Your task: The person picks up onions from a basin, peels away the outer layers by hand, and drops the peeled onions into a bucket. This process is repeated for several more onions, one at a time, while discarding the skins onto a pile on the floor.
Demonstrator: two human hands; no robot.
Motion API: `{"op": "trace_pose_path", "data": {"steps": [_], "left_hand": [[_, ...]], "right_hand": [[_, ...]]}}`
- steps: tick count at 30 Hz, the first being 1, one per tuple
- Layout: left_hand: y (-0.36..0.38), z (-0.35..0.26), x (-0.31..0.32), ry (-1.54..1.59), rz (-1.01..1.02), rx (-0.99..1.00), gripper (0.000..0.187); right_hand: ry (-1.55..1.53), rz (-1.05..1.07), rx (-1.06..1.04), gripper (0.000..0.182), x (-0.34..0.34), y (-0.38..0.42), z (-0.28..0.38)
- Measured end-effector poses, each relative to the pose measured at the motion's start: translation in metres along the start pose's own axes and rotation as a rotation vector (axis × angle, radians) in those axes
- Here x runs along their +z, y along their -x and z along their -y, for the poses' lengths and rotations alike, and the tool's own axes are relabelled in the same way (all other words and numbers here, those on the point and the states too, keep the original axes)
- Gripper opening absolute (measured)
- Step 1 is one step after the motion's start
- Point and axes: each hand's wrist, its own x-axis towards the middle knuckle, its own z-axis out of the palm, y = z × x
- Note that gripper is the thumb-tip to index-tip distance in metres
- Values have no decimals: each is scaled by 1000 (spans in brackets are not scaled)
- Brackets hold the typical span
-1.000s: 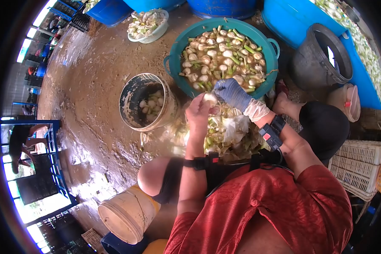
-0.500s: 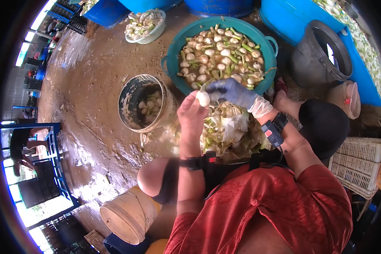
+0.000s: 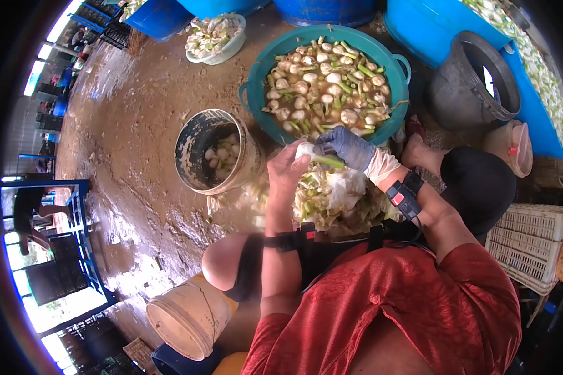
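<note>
My bare left hand (image 3: 285, 166) is closed on a white garlic bulb (image 3: 304, 150) with a short green stem. My right hand (image 3: 350, 149), in a blue glove with a white cuff, is closed at the bulb's stem side; whether a small tool is also in its fingers I cannot make out. Just beyond both hands stands a green tub (image 3: 256, 69) of garlic bulbs (image 3: 333, 78) with stems, in murky water. Beneath the hands lies a heap of peeled skins and leaves (image 3: 331, 197). Left of my left hand stands a worn bucket (image 3: 251, 156) with several white bulbs (image 3: 222, 154) inside.
A pale basin (image 3: 231, 47) of leafy peelings sits at the back left. A black bucket (image 3: 447, 94) and blue tubs (image 3: 413, 31) stand at the right and back. A cream bucket (image 3: 178, 325) lies by my left knee; white crates (image 3: 528, 240) are at the right. The floor (image 3: 137, 162) is wet.
The bulb has turned and its green stem now shows toward the right. My right hand has shifted slightly down and is less blurred. My left hand has moved slightly.
</note>
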Motion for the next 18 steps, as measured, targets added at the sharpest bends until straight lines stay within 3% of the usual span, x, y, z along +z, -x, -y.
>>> {"op": "trace_pose_path", "data": {"steps": [2, 3, 5, 7, 8, 10, 11, 13, 14, 15, 17, 18], "left_hand": [[0, -2, 2, -43, 43, 51, 46], [2, -2, 4, 24, 59, 75, 47], [2, -4, 10, 89, 75, 97, 48], [0, -8, 16, 245, 25, 64, 46], [1, -11, 19, 243, 26, 62, 46], [3, -15, 23, 336, -147, -125, 38], [2, -8, 19, 336, -147, -126, 38], [1, 7, 9, 162, -81, -308, 31], [0, 11, 6, 195, -41, -248, 29], [1, 15, 5, 194, -43, -250, 29], [1, 13, 9, 642, -49, -213, 30], [1, 12, 14, 694, -138, -196, 32]], "right_hand": [[-651, 91, 458, 19, 2, 7, 1], [-652, 90, 458, 19, 5, 12, 1], [-366, -78, 11, 20, 10, 20, 3], [-365, -100, 2, 19, 8, 10, -8], [-186, -92, -16, 20, 6, 4, -11], [-2, -176, 56, 21, 13, -1, -12], [-2, -176, 56, 21, 15, -1, -11], [-30, -125, 17, 20, 16, -1, -9], [181, -144, -339, 19, 14, -3, -15], [178, -143, -338, 19, 13, -2, -17], [318, -201, -453, 20, 8, -3, -10], [317, -200, -452, 20, 7, -3, -11]]}}
